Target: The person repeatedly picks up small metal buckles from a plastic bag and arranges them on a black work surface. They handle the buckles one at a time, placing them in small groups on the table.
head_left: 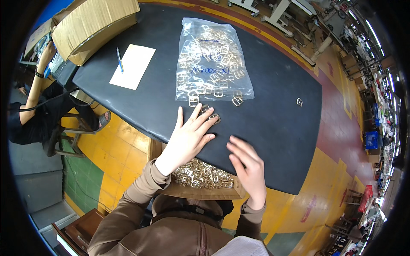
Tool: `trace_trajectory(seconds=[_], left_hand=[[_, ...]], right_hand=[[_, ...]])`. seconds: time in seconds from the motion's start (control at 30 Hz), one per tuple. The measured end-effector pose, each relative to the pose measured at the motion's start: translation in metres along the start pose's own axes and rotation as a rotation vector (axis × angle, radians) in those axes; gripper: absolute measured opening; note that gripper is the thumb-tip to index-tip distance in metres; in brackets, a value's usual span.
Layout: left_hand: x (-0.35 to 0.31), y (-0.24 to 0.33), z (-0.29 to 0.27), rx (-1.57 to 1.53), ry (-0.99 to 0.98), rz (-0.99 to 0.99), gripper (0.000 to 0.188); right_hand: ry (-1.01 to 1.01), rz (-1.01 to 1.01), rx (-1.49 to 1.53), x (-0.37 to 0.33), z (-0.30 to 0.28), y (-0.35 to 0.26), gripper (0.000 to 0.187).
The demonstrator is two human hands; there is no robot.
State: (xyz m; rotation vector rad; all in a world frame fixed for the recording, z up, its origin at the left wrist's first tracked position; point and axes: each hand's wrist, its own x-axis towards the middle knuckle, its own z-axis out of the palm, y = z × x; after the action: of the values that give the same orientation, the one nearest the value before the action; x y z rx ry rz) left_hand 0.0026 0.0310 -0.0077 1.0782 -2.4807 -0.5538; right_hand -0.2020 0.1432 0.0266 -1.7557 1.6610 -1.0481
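My left hand [191, 133] lies on the dark table with its fingers spread, the tips touching a few metal buckles [215, 118]. Just above those fingers, more buckles [194, 98] lie at the lower edge of a clear plastic bag [241, 85] filled with gold-coloured buckles. Another small group of buckles [237, 99] sits by the bag's lower right corner. My right hand [247, 164] is over the table's near edge, slightly blurred, thumb and fingers apart and nothing seen between them. Below my hands, an open cardboard box [222, 194] holds many loose buckles [200, 176].
A single buckle [299, 102] lies at the table's right side. Left of the bag are a sheet of paper [139, 64] and a blue pen [120, 60]. A large cardboard box [96, 27] stands at the far left, with a seated person's arm [34, 91] beside it.
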Motion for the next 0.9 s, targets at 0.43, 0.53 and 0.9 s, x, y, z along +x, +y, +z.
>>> trace_trajectory(seconds=[0.43,0.53,0.9], left_hand=[[-0.007,-0.03,-0.016,-0.154,0.105,-0.07,0.053],[0.007,-0.034,-0.01,0.006,0.12,-0.045,0.057],[-0.016,-0.011,-0.02,-0.443,-0.09,0.036,0.053]], right_hand=[[-0.197,-0.28,-0.346,0.029,0.069,0.009,0.049],[-0.302,-0.286,-0.306,-0.001,0.062,-0.001,0.05],[-0.095,-0.068,-0.053,0.001,0.019,0.002,0.044]])
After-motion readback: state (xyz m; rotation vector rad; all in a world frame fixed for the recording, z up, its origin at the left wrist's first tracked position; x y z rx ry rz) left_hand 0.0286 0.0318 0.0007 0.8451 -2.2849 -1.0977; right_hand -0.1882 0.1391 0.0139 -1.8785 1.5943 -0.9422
